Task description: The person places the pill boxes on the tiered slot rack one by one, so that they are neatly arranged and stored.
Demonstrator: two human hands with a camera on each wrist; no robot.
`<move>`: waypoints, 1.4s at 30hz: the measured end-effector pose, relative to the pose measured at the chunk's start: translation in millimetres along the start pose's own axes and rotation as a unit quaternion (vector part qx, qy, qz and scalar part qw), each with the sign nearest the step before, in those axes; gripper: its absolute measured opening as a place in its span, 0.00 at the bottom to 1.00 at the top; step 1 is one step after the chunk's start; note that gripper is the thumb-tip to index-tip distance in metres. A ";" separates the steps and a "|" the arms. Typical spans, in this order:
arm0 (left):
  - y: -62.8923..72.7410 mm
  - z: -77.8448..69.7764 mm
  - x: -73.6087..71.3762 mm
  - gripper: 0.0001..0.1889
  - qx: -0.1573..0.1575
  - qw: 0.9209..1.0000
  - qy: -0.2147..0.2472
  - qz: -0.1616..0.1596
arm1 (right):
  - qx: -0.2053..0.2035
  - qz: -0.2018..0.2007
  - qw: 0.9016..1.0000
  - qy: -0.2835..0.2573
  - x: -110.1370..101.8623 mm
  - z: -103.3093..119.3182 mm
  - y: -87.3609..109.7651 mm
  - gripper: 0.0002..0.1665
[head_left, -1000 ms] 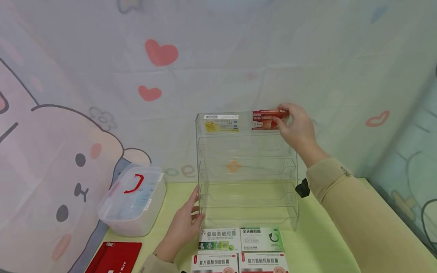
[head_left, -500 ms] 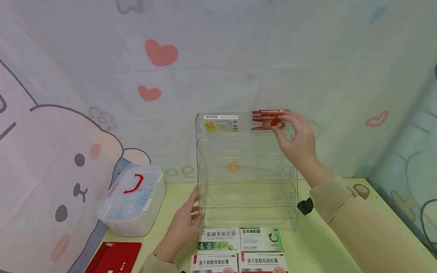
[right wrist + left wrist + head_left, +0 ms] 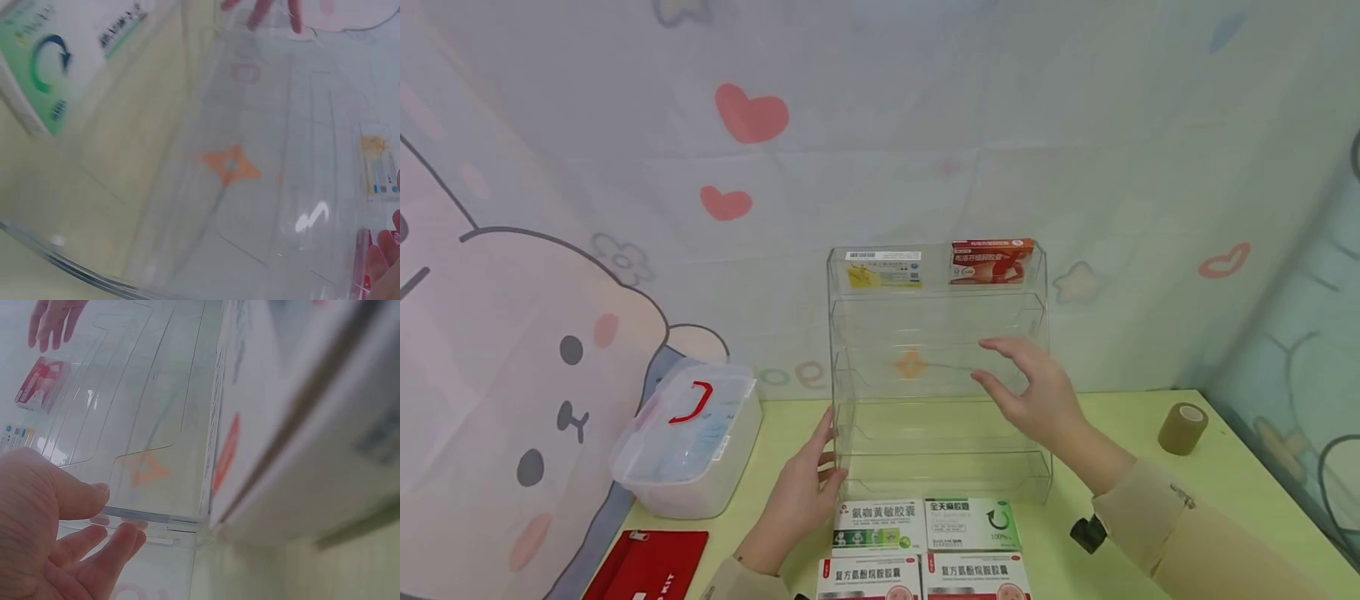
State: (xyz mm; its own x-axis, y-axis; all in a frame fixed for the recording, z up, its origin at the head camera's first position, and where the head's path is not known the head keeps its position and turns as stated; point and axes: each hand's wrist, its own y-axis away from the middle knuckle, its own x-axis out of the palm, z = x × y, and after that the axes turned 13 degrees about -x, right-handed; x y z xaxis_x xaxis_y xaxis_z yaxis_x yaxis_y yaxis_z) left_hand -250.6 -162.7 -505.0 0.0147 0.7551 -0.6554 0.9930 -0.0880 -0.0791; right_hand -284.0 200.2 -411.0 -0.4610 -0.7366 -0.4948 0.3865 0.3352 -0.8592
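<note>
In the head view, I see the left hand (image 3: 797,500) on the lower left side of a clear rack (image 3: 942,467) standing upright on the desk (image 3: 1067,546). The right hand (image 3: 1037,396) hangs before the middle tiers, thumb and fingers parted, holding nothing. The top tier has a red box (image 3: 991,262) at its right end and a yellow box (image 3: 883,273) at its left. Four white boxes (image 3: 880,529) lie in front. A lidded bin (image 3: 688,446) and a red pouch (image 3: 651,567) sit to the left, a brown roll (image 3: 1183,429) to the right.

From the left wrist, the left thumb and fingers grip the rack's side from either face; a white box looms close, blurred.

From the right wrist, the right fingertips just show at the edge, and the left fingers appear at the top.
</note>
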 end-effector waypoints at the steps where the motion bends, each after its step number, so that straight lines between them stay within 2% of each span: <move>1: 0.2 -0.1 -0.1 0.53 -0.002 1.000 0.000 0.000 | 0.000 0.005 1.000 -0.003 1.8 2.4 6.3 0.29; 10: 4.1 -0.9 -2.9 0.53 -0.001 1.000 0.000 -0.007 | 0.024 0.049 0.998 -0.022 14.8 18.7 50.8 0.29; 17: 4.0 2.4 -2.5 0.52 0.000 1.000 0.000 -0.012 | 0.044 0.047 0.997 -0.045 21.6 25.1 76.9 0.29; 22: 3.7 3.3 -2.0 0.53 0.004 1.000 -0.002 -0.012 | 0.043 0.043 0.995 -0.084 25.8 30.2 93.0 0.28; 28: 3.2 4.0 -1.7 0.52 0.012 1.000 0.000 -0.015 | 0.056 0.062 0.992 -0.094 29.8 35.3 112.5 0.23; 35: 2.1 2.3 -0.2 0.52 0.006 1.000 -0.004 -0.009 | 0.040 0.029 0.995 -0.085 27.9 38.3 129.9 0.20; 38: 1.6 0.2 -0.7 0.52 -0.001 1.000 -0.005 -0.007 | 0.060 0.037 0.992 -0.107 25.1 40.8 135.2 0.18; 42: 1.8 -0.9 -1.2 0.52 0.003 1.000 -0.006 -0.004 | 0.096 0.077 0.986 -0.112 22.7 44.1 143.3 0.15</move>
State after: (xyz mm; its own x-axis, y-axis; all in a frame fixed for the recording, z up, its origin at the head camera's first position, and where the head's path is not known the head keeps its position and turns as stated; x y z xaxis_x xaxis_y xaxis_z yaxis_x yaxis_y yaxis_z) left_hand -248.7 -163.2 -503.7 0.0053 0.7486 -0.6630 0.9924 -0.0852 -0.0883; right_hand -203.9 205.6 -539.6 -0.2052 -0.8045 -0.5574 0.5924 0.3512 -0.7250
